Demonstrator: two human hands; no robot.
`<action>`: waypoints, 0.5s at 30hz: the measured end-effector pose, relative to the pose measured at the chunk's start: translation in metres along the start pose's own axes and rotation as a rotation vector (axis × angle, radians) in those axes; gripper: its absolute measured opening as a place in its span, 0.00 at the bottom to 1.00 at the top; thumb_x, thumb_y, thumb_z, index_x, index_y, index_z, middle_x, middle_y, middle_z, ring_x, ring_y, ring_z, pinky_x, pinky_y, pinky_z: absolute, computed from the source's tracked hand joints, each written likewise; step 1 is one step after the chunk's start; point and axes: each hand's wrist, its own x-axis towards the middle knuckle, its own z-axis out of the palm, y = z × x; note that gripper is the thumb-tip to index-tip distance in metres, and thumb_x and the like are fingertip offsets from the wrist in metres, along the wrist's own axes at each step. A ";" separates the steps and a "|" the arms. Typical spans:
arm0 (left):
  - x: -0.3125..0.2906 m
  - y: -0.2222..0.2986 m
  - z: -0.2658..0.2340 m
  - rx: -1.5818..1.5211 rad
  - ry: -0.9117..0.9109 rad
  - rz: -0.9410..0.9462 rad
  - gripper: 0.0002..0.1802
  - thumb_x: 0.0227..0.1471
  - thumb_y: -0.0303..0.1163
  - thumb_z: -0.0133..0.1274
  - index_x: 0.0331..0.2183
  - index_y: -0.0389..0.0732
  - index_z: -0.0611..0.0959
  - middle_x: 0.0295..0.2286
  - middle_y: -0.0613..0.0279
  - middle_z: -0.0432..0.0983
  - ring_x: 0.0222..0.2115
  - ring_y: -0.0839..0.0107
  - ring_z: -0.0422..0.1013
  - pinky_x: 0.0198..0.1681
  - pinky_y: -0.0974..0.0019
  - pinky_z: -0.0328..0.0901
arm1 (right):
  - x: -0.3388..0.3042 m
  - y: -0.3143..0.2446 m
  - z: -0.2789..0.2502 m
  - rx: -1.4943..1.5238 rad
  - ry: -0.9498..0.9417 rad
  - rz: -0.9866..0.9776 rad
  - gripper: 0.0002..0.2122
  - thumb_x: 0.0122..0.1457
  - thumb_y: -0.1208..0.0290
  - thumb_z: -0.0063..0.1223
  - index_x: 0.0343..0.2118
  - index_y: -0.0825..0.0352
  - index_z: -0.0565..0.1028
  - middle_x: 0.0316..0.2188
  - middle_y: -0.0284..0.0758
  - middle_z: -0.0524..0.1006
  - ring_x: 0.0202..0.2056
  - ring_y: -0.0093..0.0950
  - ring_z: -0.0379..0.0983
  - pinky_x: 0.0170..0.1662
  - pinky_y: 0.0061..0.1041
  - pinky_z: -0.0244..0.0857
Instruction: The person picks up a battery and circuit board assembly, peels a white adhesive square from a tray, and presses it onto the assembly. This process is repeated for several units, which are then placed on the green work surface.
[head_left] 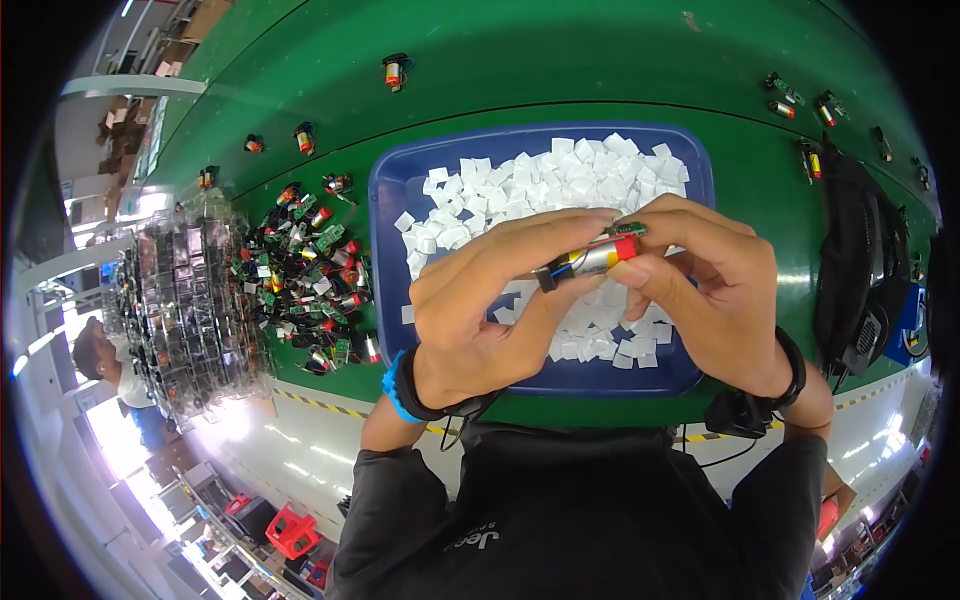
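Blk tee [600,510] w/ short dk-grey sleeves [395,500], pale chest print [487,540] — blk L wrist strap [405,382] + bright blue band [389,378] — blk R wrist strap [796,365], blk module [735,412], thin cable [728,461].

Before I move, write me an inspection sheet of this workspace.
Surface: green worktop; on it, a blue tray holding many loose white squares.
Job's things: battery unit with a red end and dark wires.
Clutter: pile of similar units left of the tray; black object at right.
Grip: left hand and right hand both hold the battery unit above the tray.
Cables: thin black cable below the right wrist; far end unclear.
Surroundings: stacked clear trays at left; red stool at lower left.
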 end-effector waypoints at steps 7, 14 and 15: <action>0.020 0.015 0.004 0.254 -0.037 -0.143 0.13 0.50 0.20 0.61 0.41 0.34 0.83 0.35 0.54 0.83 0.32 0.72 0.80 0.35 0.66 0.74 | 0.005 0.008 -0.007 -0.238 0.013 0.013 0.08 0.63 0.78 0.54 0.43 0.75 0.77 0.36 0.37 0.78 0.27 0.20 0.75 0.26 0.17 0.70; 0.071 -0.023 -0.023 0.432 -0.311 -0.167 0.16 0.48 0.35 0.67 0.38 0.40 0.84 0.27 0.60 0.82 0.21 0.78 0.77 0.24 0.70 0.68 | 0.010 -0.003 0.002 -0.471 -0.126 0.073 0.16 0.60 0.80 0.52 0.52 0.72 0.72 0.48 0.38 0.72 0.32 0.22 0.73 0.32 0.17 0.70; 0.089 -0.043 -0.035 0.444 -0.357 -0.234 0.18 0.47 0.38 0.67 0.38 0.38 0.84 0.27 0.60 0.82 0.22 0.77 0.77 0.26 0.71 0.69 | 0.006 -0.007 0.005 -0.478 -0.128 0.071 0.16 0.60 0.80 0.52 0.52 0.72 0.72 0.48 0.38 0.72 0.32 0.22 0.73 0.32 0.17 0.70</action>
